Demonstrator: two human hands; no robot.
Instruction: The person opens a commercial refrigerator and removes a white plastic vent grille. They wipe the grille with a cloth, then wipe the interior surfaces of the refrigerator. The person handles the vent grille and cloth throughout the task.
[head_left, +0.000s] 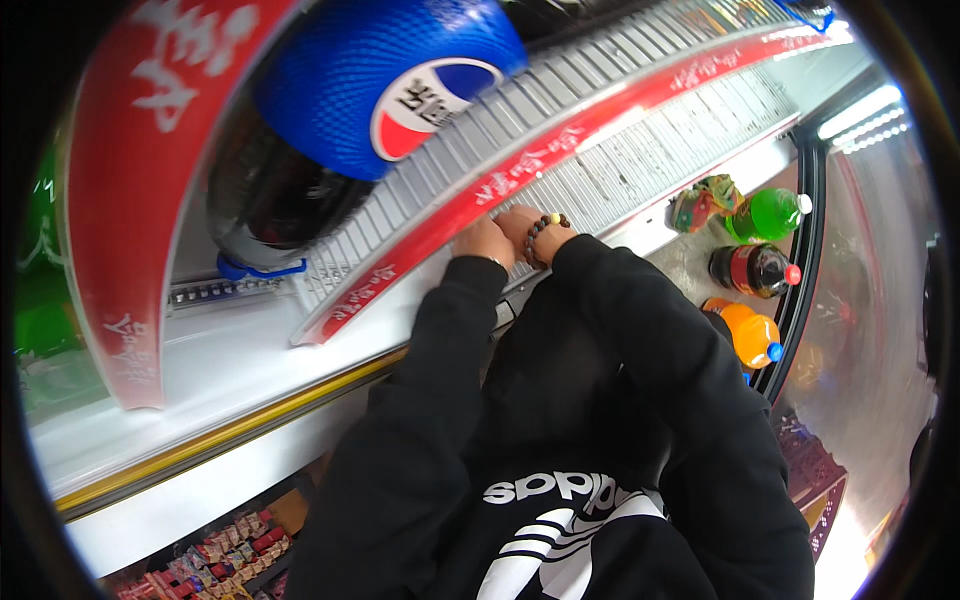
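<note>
My left hand (484, 241) reaches under the red front strip (525, 169) of a wire shelf (450, 150) in a white display cooler; its fingers are hidden behind the strip. Beside it, my right hand (519, 229), with a beaded bracelet (536, 240) at the wrist, is near the lower slatted rack (600, 187). Whether either hand grips anything cannot be seen. On the shelf above lies a large dark cola bottle with a blue Pepsi label (390, 82).
Right of my arms, a green soda bottle (765, 215), a dark cola bottle (754, 270) and an orange soda bottle (752, 335) stand by a crumpled colourful cloth or wrapper (705, 202) and the black door frame (806, 225). Packaged snacks (217, 559) lie lower left; a purple crate (814, 465) is lower right.
</note>
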